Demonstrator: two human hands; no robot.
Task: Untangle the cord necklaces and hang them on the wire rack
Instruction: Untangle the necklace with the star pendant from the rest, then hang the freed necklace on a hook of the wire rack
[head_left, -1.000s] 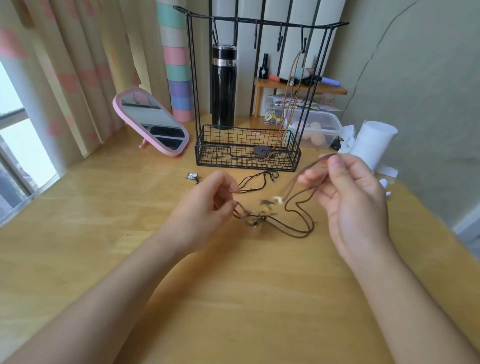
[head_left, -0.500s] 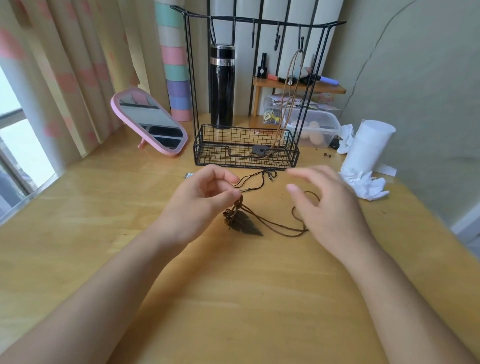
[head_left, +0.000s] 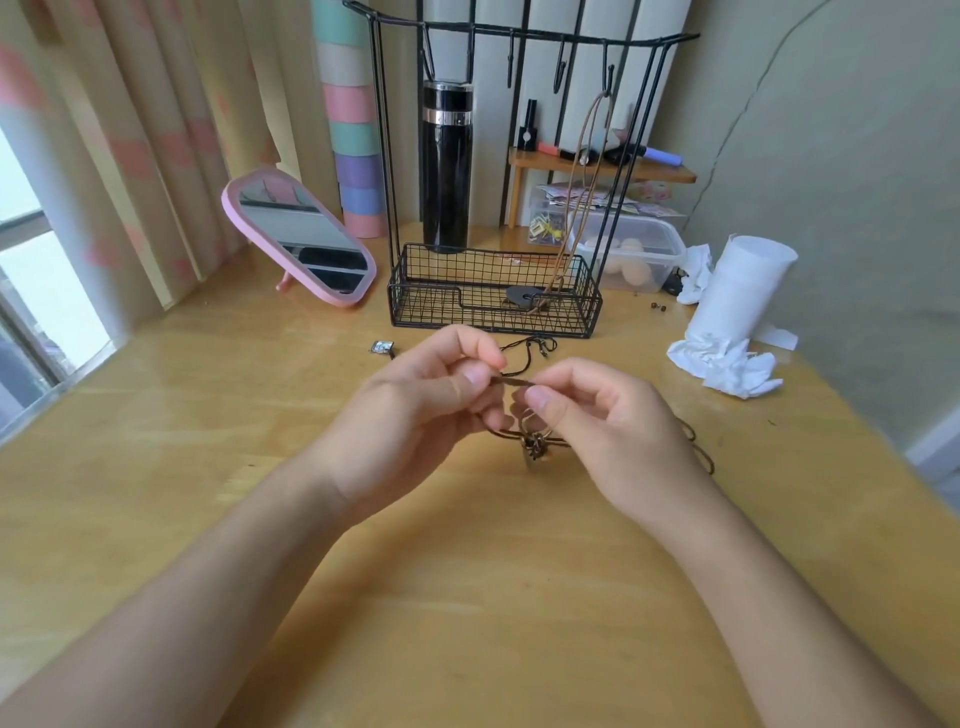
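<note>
A tangle of brown cord necklaces (head_left: 535, 441) hangs just above the wooden table (head_left: 467, 597), its knot and pendants bunched below my fingers. My left hand (head_left: 421, 410) and my right hand (head_left: 597, 415) each pinch the same short stretch of brown cord between thumb and forefinger, fingertips nearly touching. A loose end of cord (head_left: 698, 447) trails to the right of my right wrist. A black cord necklace (head_left: 530, 351) lies on the table behind my hands. The black wire rack (head_left: 493, 296) stands at the back; one tan necklace (head_left: 582, 192) hangs from a hook, its dark pendant in the basket.
A pink mirror (head_left: 301, 244) leans at the left. A black flask (head_left: 447, 166) stands behind the rack. A white paper roll (head_left: 737, 296) with crumpled tissue, a plastic box (head_left: 628, 254) and a small wooden shelf (head_left: 597, 166) are at the right. A small square charm (head_left: 382, 347) lies near the rack.
My right hand, open above the table half a second ago, has come left and pinched the cord beside my left fingers. The tangle has been lifted off the table.
</note>
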